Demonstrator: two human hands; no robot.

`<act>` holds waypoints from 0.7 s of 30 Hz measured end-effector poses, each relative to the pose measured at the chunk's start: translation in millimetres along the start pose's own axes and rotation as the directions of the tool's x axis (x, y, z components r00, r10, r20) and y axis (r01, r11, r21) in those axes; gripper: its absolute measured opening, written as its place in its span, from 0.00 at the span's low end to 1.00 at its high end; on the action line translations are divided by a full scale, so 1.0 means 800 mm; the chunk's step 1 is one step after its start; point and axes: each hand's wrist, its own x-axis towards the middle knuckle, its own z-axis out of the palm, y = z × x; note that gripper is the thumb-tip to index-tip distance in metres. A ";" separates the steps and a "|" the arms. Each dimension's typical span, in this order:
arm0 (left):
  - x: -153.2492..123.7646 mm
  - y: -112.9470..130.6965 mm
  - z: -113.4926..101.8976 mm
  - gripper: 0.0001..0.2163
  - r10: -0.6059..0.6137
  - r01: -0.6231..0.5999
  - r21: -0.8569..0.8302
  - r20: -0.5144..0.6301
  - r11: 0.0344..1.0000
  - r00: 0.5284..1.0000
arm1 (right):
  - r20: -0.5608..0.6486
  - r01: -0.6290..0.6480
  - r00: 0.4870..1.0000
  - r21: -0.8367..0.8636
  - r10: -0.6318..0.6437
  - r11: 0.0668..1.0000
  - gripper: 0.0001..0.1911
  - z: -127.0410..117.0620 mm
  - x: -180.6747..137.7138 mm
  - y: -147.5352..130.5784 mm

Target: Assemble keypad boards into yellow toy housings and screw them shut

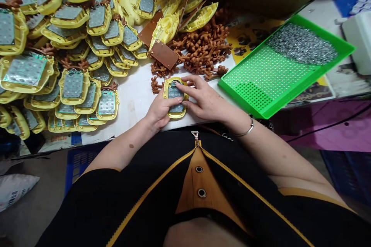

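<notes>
A yellow plastic shell (174, 98) with a grey keypad sheet inside lies on the white table (136, 100) right in front of me. My left hand (160, 110) grips its lower left side, thumb across the grey sheet. My right hand (204, 98) rests on its right edge, fingers curled over the top end of the shell. A silver bangle is on my right wrist.
Several finished yellow shells (72, 85) are stacked at the left. A heap of brown antler-shaped parts (199, 52) and brown circuit boards (164, 54) lies behind my hands. A green perforated tray (278, 69) with small metal screws (301, 44) sits at the right.
</notes>
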 end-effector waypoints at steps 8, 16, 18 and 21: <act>-0.005 -0.002 0.007 0.27 -0.039 0.039 -0.003 0.033 0.999 0.999 | -0.014 0.001 1.000 0.015 -0.001 1.000 0.29 -0.004 -0.010 0.000; -0.014 -0.007 0.013 0.29 -0.009 0.006 0.051 0.062 0.999 0.998 | -0.096 0.052 0.993 -0.134 -0.066 0.990 0.31 -0.008 -0.028 -0.010; -0.015 -0.009 0.012 0.28 0.004 -0.008 0.076 0.050 0.997 0.999 | -0.129 0.068 0.987 -0.214 -0.097 0.974 0.30 -0.005 -0.032 -0.014; -0.016 -0.011 0.010 0.28 0.021 -0.026 0.108 0.044 0.994 0.999 | -0.174 0.074 0.976 -0.291 -0.129 0.954 0.29 0.000 -0.033 -0.022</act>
